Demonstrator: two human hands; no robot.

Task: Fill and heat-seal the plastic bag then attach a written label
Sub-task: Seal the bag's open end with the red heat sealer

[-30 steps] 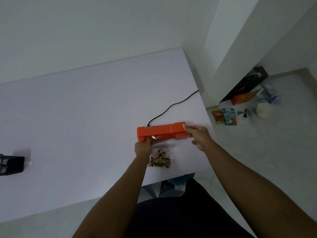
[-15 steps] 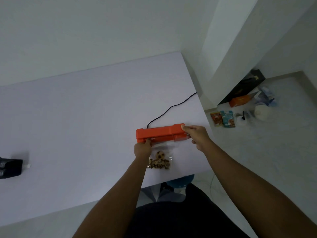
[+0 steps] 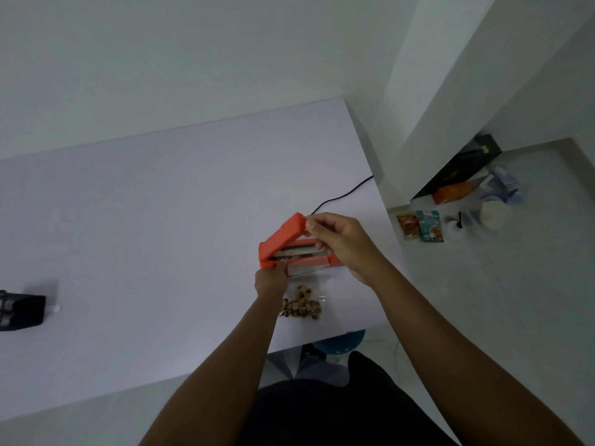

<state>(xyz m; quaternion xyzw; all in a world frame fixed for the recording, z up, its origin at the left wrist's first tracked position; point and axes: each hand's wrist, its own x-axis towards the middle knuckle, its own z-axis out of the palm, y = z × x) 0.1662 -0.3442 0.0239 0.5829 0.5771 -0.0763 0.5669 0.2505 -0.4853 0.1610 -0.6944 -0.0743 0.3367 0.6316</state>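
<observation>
Head view, centre of frame: the orange sealer's lid [image 3: 283, 237] is held tilted up, pinched by the right hand [image 3: 338, 239]. The bag [image 3: 301, 296], already filled, is pinched at its top by the left hand [image 3: 270, 280], its mouth by the sealer's base. Seal quality can't be judged; no label is seen yet.

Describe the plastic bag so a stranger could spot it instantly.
On the white table, go to the near right edge, where the orange heat sealer stands open. The plastic bag lies just in front, clear, holding brown pieces.
</observation>
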